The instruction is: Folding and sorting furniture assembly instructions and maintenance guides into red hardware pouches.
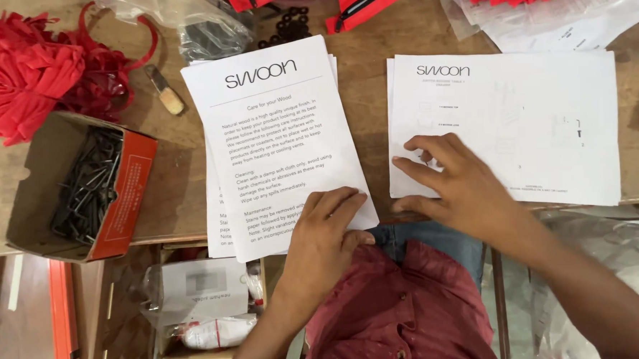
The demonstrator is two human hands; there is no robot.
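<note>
Resting on two white printed sheets (281, 131), left hand (329, 233) and right hand (456, 184).

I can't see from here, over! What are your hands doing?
Left hand flat on the text sheet stack. Right hand flat on the diagram sheet stack. Nothing gripped. Box of hex keys sits apart, left.

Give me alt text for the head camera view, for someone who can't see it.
Two bare hands rest on printed sheets on a wooden table: the left hand on a care leaflet, the right hand on a diagram sheet. A box of hex keys and red fabric lie to the left.
</note>
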